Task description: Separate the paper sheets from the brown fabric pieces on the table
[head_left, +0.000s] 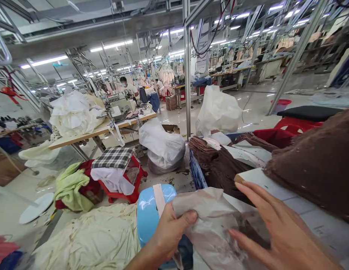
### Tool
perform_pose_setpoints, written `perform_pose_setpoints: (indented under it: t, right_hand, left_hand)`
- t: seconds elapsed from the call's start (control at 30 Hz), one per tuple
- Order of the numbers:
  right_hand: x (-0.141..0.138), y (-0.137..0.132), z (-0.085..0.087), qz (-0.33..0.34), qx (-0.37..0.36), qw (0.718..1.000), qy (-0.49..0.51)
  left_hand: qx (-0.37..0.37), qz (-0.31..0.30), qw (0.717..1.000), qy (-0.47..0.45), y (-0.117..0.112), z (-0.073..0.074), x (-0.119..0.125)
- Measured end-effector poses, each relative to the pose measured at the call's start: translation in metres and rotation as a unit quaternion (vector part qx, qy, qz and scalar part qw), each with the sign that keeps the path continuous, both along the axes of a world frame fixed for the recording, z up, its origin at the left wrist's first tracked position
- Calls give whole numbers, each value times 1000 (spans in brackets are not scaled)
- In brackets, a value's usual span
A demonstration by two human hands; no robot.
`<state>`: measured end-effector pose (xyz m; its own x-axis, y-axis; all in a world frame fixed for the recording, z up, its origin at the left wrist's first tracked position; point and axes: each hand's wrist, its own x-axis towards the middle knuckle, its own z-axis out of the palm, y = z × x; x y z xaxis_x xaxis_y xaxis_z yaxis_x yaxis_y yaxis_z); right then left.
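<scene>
My left hand (170, 232) pinches the edge of a thin, crumpled clear plastic bag (214, 221) with thumb on top, low in the middle of the view. My right hand (278, 228) lies over the bag's right side with fingers stretched out and flat. Something dark brown shows through the plastic under my right fingers. The bag rests at the corner of a white table (312, 213). A light blue plastic stool (148, 213) stands just left of my left hand.
Brown fleece fabric (318, 165) is piled on the table at right, and more brown pieces (216, 161) fill a blue crate (197, 174). White stuffed bags (163, 144) and a red stool with plaid cloth (115, 159) stand on the floor. A person sits at a far sewing table (101, 131).
</scene>
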<state>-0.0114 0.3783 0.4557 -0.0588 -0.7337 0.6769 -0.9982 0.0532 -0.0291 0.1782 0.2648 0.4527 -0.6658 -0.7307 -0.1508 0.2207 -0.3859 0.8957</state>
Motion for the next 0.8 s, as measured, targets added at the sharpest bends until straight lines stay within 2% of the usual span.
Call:
perform_pose_setpoints:
  t: [0.13, 0.27, 0.47, 0.6, 0.8]
  right_hand:
    - [-3, -19, -5, 34, 13, 999, -12]
    - [-4, -30, -5, 45, 17, 998, -51]
    - [5, -40, 0, 35, 80, 978, -189]
    - [4, -43, -2, 26, 166, 937, -305]
    - [-18, -42, 8, 118, 253, 844, -458]
  left_hand:
    - [-103, 38, 992, -62, -5, -1, -4]
    - [-183, 85, 976, -77, -15, -8, -8]
    - [-261, 161, 942, -139, -22, -15, -22]
    - [-320, 191, 910, -183, -28, -14, -25]
    - [-358, 196, 888, -212, -35, -12, -18]
